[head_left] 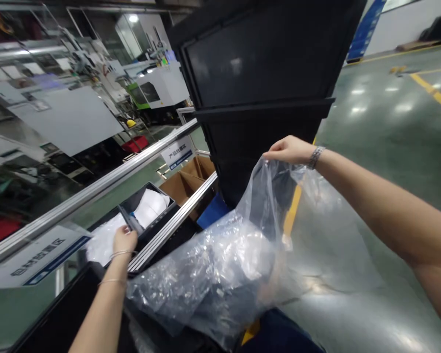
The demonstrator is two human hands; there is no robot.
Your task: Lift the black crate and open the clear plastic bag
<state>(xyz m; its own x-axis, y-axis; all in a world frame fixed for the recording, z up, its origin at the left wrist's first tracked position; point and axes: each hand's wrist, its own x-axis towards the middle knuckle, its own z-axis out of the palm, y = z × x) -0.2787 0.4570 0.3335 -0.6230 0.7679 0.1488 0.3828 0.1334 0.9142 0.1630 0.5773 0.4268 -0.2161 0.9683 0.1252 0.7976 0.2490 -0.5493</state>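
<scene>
My right hand [293, 150], with a metal watch-like band at the wrist, pinches the top edge of a large clear plastic bag [220, 255]. The bag hangs down from those fingers and spreads, wrinkled, across the lower middle. My left hand [125, 241] reaches to a black crate [172, 200] behind a metal rail. Its fingers are curled beside a dark strip [129, 218] in that crate; what they hold, if anything, is hard to make out. White sheets [149, 208] lie in the crate, and whitish plastic [105, 238] lies to the left of the hand.
Tall stacked black bins [257, 73] stand directly ahead. Aluminium rails [91, 181] with signs [178, 153] run diagonally at left. Past them are open cardboard boxes [183, 186] and a blue bin [213, 212]. Green floor with yellow lines [435, 95] extends right; machines [161, 86] stand behind.
</scene>
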